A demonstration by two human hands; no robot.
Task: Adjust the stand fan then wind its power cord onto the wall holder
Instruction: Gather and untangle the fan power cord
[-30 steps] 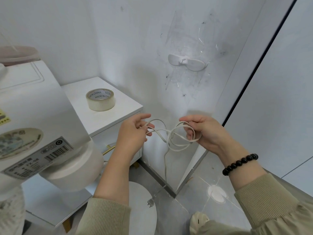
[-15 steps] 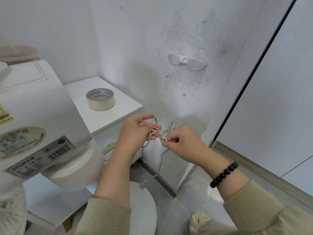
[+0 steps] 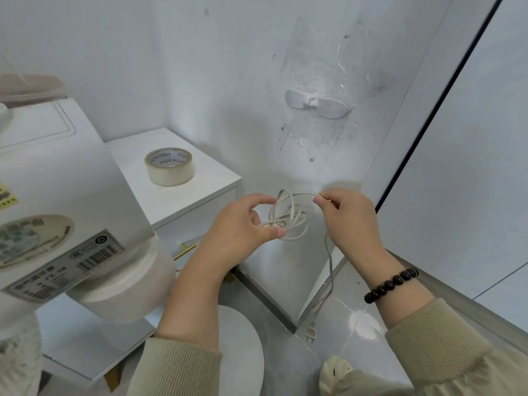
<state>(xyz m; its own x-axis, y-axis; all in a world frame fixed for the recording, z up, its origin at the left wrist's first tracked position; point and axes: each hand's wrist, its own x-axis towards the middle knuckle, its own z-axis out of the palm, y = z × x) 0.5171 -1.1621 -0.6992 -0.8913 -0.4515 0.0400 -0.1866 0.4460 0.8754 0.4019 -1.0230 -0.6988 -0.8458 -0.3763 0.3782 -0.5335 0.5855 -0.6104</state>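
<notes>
Power cord point(image 3: 283, 223): light, floppy; left hand point(image 3: 240, 230) fingers clamp loops; right hand point(image 3: 350, 221) fingers pinch strand; grip the bunch.

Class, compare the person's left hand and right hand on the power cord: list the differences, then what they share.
The left hand grips the gathered loops of the power cord; the right hand pinches one strand at the top. The right hand's wrist wears a black bead bracelet; the left hand's wrist is bare. Both hold the same cord, below the wall holder.
</notes>
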